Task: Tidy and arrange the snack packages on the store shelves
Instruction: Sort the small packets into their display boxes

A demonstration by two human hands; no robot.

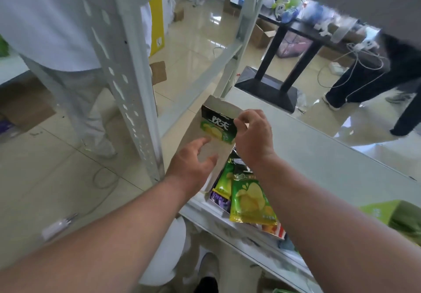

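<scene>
both forearms reach forward; right hand (pixel 252 138) fingers curled in a pinch, left hand (pixel 193 163) fingers spread loosely.

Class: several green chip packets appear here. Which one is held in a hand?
The black-topped green chip packet, pinched by the right hand above the cardboard box; the others lie below.

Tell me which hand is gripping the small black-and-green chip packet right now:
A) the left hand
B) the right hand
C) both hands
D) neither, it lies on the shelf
B: the right hand pinches the black-and-green chip packet at its edge, while the left hand hovers open just below it, not touching.
</scene>
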